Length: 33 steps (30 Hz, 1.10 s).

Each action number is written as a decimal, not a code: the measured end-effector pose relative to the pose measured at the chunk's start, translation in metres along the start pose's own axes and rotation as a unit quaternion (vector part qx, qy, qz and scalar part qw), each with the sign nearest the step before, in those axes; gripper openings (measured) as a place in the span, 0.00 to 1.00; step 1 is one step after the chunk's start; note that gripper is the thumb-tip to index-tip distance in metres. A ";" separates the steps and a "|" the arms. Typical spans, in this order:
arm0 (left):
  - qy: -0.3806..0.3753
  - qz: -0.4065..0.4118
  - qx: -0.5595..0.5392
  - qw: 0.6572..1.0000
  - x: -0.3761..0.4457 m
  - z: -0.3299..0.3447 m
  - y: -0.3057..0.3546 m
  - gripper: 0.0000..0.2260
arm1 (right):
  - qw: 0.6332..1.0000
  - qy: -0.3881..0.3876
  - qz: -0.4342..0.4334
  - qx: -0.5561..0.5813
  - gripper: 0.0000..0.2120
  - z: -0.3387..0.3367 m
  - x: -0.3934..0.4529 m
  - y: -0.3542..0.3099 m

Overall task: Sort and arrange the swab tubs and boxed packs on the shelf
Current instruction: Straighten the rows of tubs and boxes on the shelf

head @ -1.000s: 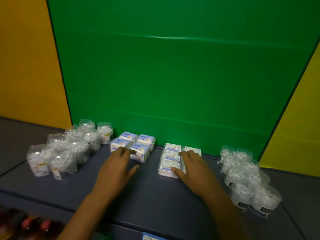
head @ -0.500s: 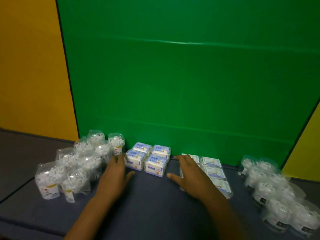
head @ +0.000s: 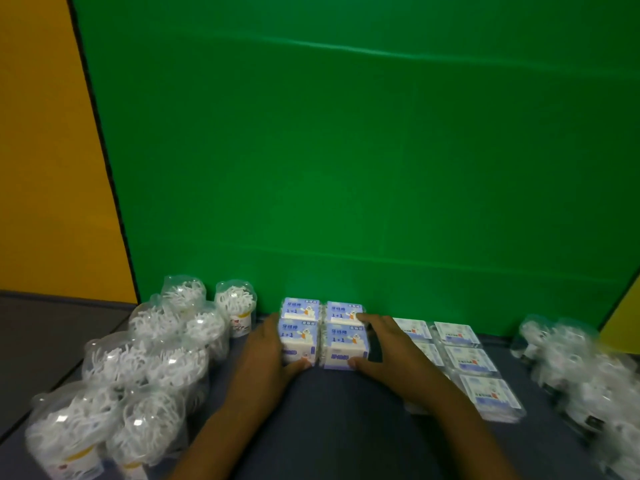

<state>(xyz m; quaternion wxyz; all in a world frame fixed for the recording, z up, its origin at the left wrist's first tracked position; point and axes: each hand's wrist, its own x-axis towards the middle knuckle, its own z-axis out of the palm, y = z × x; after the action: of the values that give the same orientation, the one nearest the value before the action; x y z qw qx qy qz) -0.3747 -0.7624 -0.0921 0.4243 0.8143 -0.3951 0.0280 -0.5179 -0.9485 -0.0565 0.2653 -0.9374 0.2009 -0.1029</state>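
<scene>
left hand (head: 263,351) + right hand (head: 391,351) cupped flat round the four blue boxes (head: 322,334) at 12 o'clock | squeeze unevenly = block buckles | tubs (head: 166,344) at 9 get bumped

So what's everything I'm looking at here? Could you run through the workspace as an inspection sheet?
Surface: dark grey shelf, bare patch in front of the hands.
Job's things: four blue-and-white boxed packs in a tight square; flat white packs in rows to their right; clear swab tubs clustered left; more tubs right, blurred.
Clutter: nothing seen.
Hands: left hand presses the block's left side; right hand presses its right side, thumbs at the front.
Cables: nothing seen.
Surroundings: green backdrop, yellow panels either side.
</scene>
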 end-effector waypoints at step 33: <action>-0.034 0.051 -0.044 0.997 -0.008 -0.019 0.006 0.35 | 0.999 0.033 -0.043 -0.006 0.42 0.005 -0.003 0.018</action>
<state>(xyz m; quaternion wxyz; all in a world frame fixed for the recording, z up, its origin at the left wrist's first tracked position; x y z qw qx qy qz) -0.3789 -0.7454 -0.0791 0.4442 0.7743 -0.4507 0.0045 -0.5253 -0.9590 -0.0705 0.2483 -0.9428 0.1697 -0.1439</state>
